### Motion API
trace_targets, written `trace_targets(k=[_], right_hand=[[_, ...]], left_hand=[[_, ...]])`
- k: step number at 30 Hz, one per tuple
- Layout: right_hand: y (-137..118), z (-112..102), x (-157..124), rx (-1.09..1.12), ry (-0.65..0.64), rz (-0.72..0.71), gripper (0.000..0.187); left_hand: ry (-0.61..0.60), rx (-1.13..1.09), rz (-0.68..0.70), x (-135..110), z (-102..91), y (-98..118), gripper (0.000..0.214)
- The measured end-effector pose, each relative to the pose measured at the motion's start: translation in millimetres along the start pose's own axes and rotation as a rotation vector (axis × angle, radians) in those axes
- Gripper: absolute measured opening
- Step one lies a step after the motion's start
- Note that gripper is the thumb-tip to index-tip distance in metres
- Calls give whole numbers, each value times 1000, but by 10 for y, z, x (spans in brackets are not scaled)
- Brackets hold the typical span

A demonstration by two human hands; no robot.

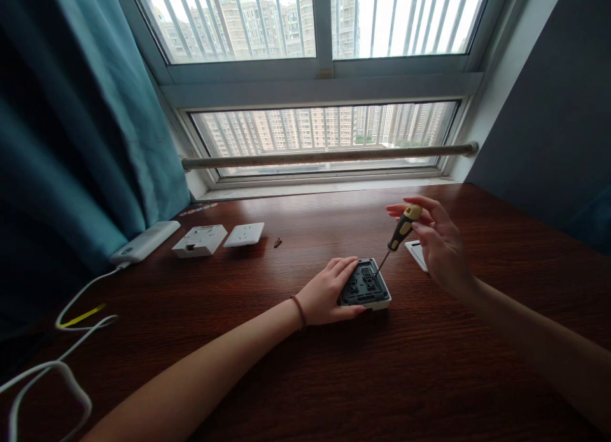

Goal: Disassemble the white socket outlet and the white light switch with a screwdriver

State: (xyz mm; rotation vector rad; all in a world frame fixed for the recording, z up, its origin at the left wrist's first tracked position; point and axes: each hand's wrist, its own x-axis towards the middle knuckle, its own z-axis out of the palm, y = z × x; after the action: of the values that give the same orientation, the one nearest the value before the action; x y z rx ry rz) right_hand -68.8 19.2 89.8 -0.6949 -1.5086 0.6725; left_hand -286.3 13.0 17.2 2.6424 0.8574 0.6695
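Observation:
My left hand [331, 292] grips a wall socket [366, 288] by its left side, thumb along the near edge and fingers over the far edge. The socket has a dark inner face and a white base, and it lies on the wooden table. In my right hand [442, 245] is a screwdriver [401, 229] with a black and yellow handle, held near its top end. Its shaft slants down to the left, and the tip meets the dark face near the socket's right side. A white frame [417, 254] lies partly hidden behind my right hand.
On the wooden table [286, 378], a white box [200, 240], a white socket panel [245, 234] and small screws [277, 242] lie to the left. A white power strip [146, 241] with a looping cable [76, 391] is farther left, by the blue curtain [95, 111]. A window stands behind.

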Motion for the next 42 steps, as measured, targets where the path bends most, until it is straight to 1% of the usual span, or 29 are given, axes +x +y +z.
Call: trace_targets(k=[2,5,7,9,11,13,16,18,22,24,26,30,32,34,36,39,42], right_hand=[[30,-7,5,-35,25,-6,24],[74,-34,15,-158,86,-4,36],[80,-47,18,-214,111,4,41],[62,-46,15,-188,93,23,43],[28,-32,4,-101,48,41,41],[-3,-14,-10,-21,-1,44,34],[-10,5,-22,-1,-34,26,25],[17,3,-16,-26,-23,14,25],[84,-20,8,-121,65,-6,41],[84,-27,11,-160,104,-14,43],[53,-24,4,-155,97,-9,40],[-33,3,-27,-10,-18,20,36],[-50,15,-36,41,-49,15,33],[-41,18,-33,48,-44,5,30],[-19,10,-21,11,-1,-11,30],[7,-5,-5,-69,71,-29,40],[-7,-3,-8,-61,65,5,42]], left_hand=[[1,-2,-1,-2,0,-1,80],[5,-1,-2,-6,4,-5,81],[5,2,-1,-6,7,-7,81],[1,11,0,-3,8,-6,81],[-7,23,-3,1,5,-2,81],[-15,32,-5,3,1,1,81],[-18,38,-7,0,-4,5,81],[-15,37,-6,-4,-6,7,81],[-7,34,-4,-5,-5,7,81],[-4,31,-2,-3,-1,3,81],[-3,28,0,0,5,-1,81],[-9,32,-1,1,12,0,81],[-12,34,-3,-1,10,3,81],[-14,35,-4,-4,7,6,81],[-15,37,-6,-5,4,7,81],[-10,38,-4,-3,4,4,81],[-9,38,-1,1,6,2,81]])
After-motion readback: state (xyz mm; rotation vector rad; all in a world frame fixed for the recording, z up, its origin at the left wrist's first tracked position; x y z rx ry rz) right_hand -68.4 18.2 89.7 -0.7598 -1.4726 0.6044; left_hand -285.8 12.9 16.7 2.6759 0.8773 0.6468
